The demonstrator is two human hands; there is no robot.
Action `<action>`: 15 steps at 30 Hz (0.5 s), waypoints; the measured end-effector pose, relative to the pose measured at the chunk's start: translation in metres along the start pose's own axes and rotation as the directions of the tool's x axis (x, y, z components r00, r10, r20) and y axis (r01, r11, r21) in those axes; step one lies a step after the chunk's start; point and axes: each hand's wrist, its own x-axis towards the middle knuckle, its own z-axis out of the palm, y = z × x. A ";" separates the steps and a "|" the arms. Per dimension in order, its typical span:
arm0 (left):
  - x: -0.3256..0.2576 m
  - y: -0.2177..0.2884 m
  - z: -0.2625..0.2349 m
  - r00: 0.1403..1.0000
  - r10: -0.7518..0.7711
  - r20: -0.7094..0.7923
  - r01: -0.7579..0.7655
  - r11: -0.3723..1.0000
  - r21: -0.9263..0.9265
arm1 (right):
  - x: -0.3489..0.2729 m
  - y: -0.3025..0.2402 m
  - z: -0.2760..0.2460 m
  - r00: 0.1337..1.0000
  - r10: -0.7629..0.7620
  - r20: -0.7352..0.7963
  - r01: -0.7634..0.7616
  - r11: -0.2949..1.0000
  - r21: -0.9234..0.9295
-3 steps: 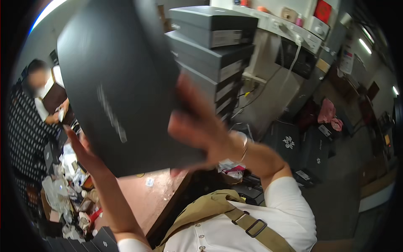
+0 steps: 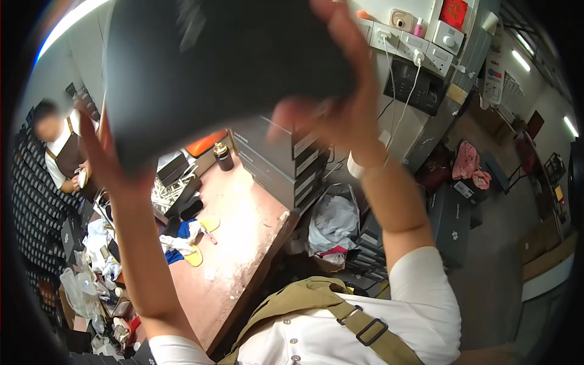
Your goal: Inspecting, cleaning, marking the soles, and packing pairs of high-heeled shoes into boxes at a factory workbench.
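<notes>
A large dark grey flat box (image 2: 225, 67) fills the top of the view, raised overhead. My left hand (image 2: 106, 158) grips its lower left edge. My right hand (image 2: 331, 103) holds its right side, fingers spread over the surface and thumb underneath. Below the box, a stack of several grey boxes (image 2: 286, 161) stands at the back of a pinkish worktable (image 2: 243, 225).
A dark bottle (image 2: 223, 156) stands on the table near an orange object (image 2: 204, 143). Cloths and yellow pieces (image 2: 191, 237) lie at the table's left. A person in an apron (image 2: 61, 152) stands at far left. Bags (image 2: 331, 222) and dark cases (image 2: 453, 219) sit on the floor right.
The box has come closer and higher, now covering the top of the view. The stack of boxes now shows below it instead of beside it.
</notes>
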 end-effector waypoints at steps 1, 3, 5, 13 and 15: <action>0.046 -0.018 0.001 0.991 -0.035 0.127 0.049 0.993 -0.103 | 0.021 0.020 -0.055 0.993 0.110 -0.049 -0.109 0.994 0.024; 0.106 -0.061 0.013 0.980 0.145 0.139 -0.200 0.765 0.612 | 0.048 0.047 -0.081 0.921 0.387 -0.047 -0.365 0.898 0.244; 0.159 -0.096 -0.002 0.967 0.247 -0.069 0.001 0.264 0.965 | 0.059 0.121 -0.126 0.979 0.201 0.032 -0.191 0.963 -0.191; 0.150 -0.184 0.058 0.929 -0.088 -0.359 0.292 0.770 0.567 | 0.010 0.200 -0.140 0.676 0.727 0.119 -0.647 0.509 0.568; 0.148 -0.191 0.059 0.927 -0.059 -0.371 0.298 0.716 0.631 | 0.010 0.210 -0.146 0.688 0.706 0.167 -0.631 0.467 0.620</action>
